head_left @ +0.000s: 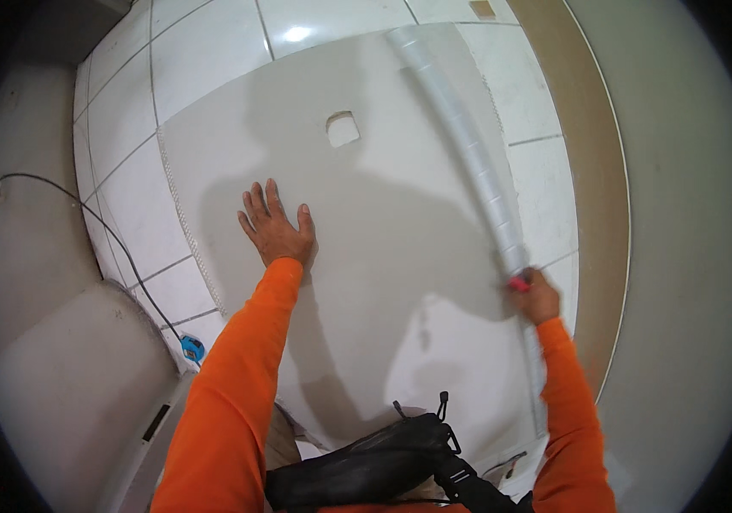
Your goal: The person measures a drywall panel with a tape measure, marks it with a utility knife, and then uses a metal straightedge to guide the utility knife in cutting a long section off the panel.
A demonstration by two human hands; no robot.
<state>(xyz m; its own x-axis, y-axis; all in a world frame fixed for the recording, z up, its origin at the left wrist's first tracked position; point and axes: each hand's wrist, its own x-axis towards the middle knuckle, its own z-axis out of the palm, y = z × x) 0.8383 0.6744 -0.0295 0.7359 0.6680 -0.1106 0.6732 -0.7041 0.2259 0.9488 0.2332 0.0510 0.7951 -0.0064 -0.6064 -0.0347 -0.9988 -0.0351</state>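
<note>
A large grey plasterboard sheet (357, 214) lies flat over white floor tiles, with a small cut-out hole (343, 129) toward its far side. My left hand (279, 227) rests palm down on the sheet, fingers spread and holding nothing. Along the right part of the sheet runs a long silvery metal strip (471, 154), smeared by motion. At its near end my right hand (537, 297) is closed around a small red tool (520, 281). The tool's kind is hidden by the fingers and blur. Shadows of my body fall across the board.
A brown strip (592, 188) lies beside the grey wall (682, 214) at right. On the left, a dark cable (118, 239) hangs near a blue tape measure (192, 349). A black bag (366, 466) hangs at my waist by the lower edge.
</note>
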